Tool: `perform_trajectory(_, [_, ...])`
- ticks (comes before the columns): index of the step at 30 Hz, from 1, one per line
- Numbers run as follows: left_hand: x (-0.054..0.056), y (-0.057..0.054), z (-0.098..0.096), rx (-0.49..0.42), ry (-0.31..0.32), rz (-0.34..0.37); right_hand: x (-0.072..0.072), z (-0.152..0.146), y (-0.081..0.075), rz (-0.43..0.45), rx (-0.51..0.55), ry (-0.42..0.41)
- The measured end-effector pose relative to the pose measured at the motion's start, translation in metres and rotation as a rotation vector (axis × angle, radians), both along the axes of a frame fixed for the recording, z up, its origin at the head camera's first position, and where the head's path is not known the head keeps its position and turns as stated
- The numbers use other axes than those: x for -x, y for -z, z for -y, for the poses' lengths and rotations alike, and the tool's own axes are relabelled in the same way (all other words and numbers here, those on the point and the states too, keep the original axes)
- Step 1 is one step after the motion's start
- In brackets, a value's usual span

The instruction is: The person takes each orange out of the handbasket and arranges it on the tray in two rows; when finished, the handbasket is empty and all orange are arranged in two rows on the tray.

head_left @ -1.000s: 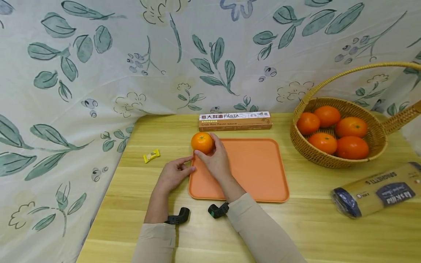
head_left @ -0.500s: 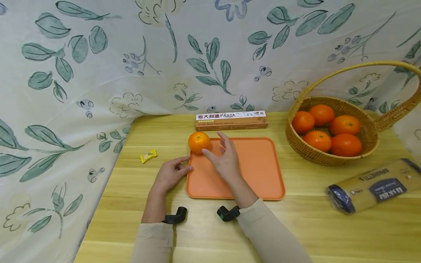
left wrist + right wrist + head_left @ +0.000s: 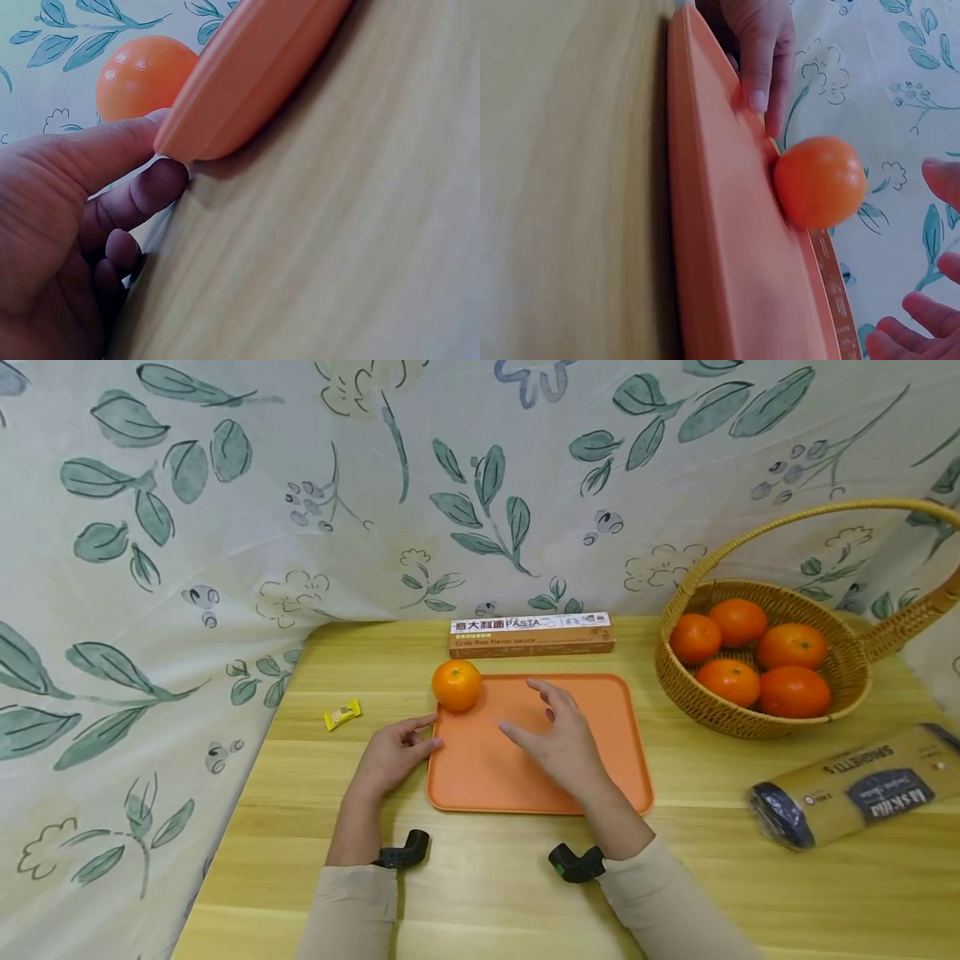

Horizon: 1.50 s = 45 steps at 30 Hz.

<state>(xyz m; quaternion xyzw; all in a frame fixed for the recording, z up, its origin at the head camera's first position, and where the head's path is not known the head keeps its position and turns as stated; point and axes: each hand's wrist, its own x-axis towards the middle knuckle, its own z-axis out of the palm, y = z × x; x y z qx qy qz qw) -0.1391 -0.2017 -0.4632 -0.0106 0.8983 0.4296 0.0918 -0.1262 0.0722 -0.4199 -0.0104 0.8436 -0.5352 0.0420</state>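
A single orange sits in the far left corner of the orange tray, which lies on the wooden table. At the tray's left edge, my left hand pinches the rim. In the left wrist view its thumb lies over the rim and the index finger is just below. My right hand hovers above the middle of the tray, fingers spread and holding nothing. The right wrist view has its fingertips apart from the orange.
Behind the tray lies a pasta box. A wicker basket with several oranges stands at the right, with a spaghetti pack in front of it. A small yellow wrapped candy lies at the left. A patterned cloth hangs behind the table.
My right hand has let go of the orange and moved right, over the tray's middle. The orange stays in the far left corner. My left hand keeps its place at the rim.
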Motion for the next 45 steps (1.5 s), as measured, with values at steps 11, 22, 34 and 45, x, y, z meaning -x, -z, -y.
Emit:
perform_trajectory(11, [0.003, -0.002, -0.001, 0.004, 0.016, -0.005, -0.008, -0.060, -0.017, 0.014, -0.230, -0.083])
perform_trajectory(22, [0.001, -0.003, -0.001, 0.007, 0.007, 0.000, -0.012, -0.131, -0.042, -0.201, -0.456, -0.052])
perform_trajectory(34, [0.001, -0.003, 0.001, 0.003, 0.000, 0.005, 0.007, -0.213, -0.059, -0.213, -0.636, -0.006])
perform_trajectory(45, [0.000, -0.002, 0.001, -0.003, 0.005, -0.002, 0.032, -0.257, -0.055, -0.108, -0.726, -0.083])
